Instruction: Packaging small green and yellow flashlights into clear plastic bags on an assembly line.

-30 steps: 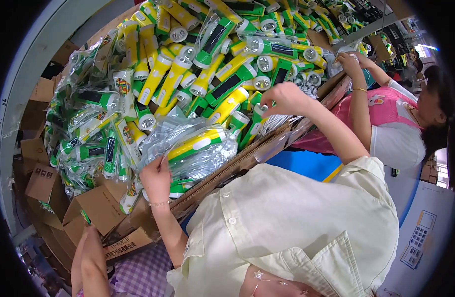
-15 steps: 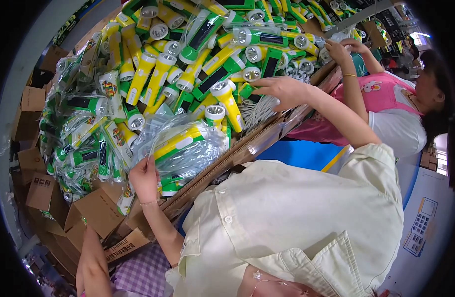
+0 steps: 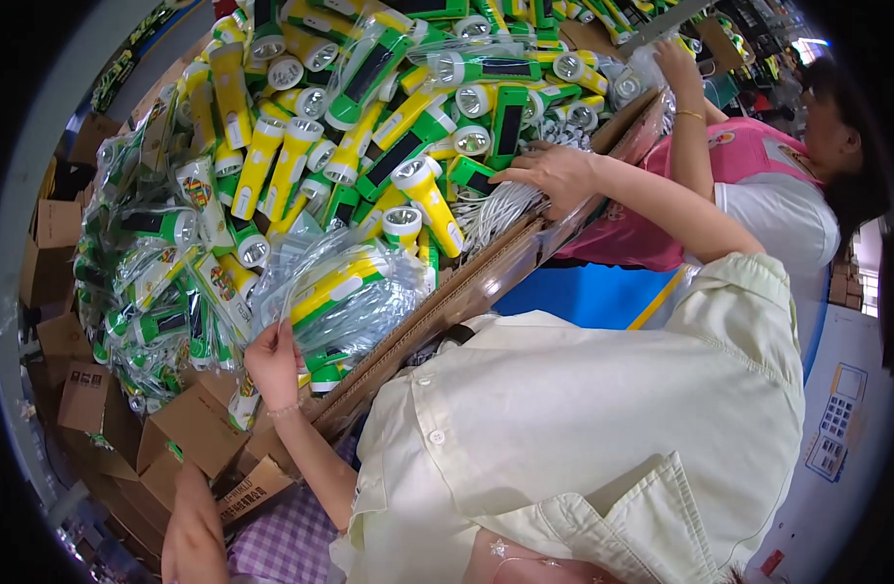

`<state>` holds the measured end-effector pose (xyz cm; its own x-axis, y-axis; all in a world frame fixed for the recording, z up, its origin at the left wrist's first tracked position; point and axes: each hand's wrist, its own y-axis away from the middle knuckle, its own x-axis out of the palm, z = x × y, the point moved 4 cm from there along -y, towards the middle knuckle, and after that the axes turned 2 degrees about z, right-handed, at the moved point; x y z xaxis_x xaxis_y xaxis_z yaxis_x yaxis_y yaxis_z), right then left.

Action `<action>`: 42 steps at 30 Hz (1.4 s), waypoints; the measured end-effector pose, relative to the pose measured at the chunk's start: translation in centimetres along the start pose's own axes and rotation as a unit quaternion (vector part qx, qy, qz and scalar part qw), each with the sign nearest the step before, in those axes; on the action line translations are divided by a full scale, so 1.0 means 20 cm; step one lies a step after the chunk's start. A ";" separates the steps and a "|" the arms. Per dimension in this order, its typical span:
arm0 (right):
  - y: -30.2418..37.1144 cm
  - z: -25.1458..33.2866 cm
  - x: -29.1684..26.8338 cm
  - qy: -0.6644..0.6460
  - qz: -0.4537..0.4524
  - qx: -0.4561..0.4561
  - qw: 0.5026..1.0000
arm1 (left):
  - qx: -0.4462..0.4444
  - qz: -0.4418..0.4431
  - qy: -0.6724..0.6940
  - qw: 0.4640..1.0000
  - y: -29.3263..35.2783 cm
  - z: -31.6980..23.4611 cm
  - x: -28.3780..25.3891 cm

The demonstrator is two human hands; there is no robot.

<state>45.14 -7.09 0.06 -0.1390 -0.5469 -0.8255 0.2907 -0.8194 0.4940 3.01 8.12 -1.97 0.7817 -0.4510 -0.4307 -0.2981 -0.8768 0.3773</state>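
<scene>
My left hand (image 3: 273, 368) pinches the edge of a clear plastic bag (image 3: 364, 316) at the near side of the heap. A yellow and green flashlight (image 3: 338, 289) lies in or under that plastic; I cannot tell which. My right hand (image 3: 556, 177) is over a bundle of thin white cables (image 3: 495, 216) beside the box's near edge. Its fingers are spread and curved down at the cables, with no item plainly in them. Just left of its fingertips lies a green flashlight with a dark panel (image 3: 471, 176). A yellow flashlight with a white head (image 3: 427, 202) rests left of the cables.
Loose and bagged flashlights (image 3: 272, 170) fill a big carton with a cardboard rim (image 3: 447, 297). Small brown boxes (image 3: 194, 425) stand at the left, where another person's arm (image 3: 196, 530) reaches in. A co-worker in a pink apron (image 3: 685, 190) works at the right.
My right hand has come down closer to the white cables. My left hand keeps its pinch on the plastic bag. The whole view has shifted slightly, and the co-worker's hands have moved farther off.
</scene>
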 end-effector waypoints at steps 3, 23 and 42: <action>-0.05 0.00 0.05 0.073 0.010 -0.006 0.997 | -0.002 -0.003 -0.003 1.000 -0.01 0.00 0.01; -0.03 -0.12 -0.13 -0.041 -0.070 -0.036 0.996 | -0.019 0.009 0.003 1.000 -0.01 0.04 0.00; 0.05 -0.03 -0.41 0.008 -0.114 0.015 0.993 | -0.017 0.008 0.032 0.999 -0.04 0.05 0.04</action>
<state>47.12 -3.35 7.12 -0.1838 -0.3432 -0.9211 0.2247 -0.9269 0.3006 3.25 8.24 -3.49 0.8109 -0.4528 -0.3705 -0.2936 -0.8627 0.4118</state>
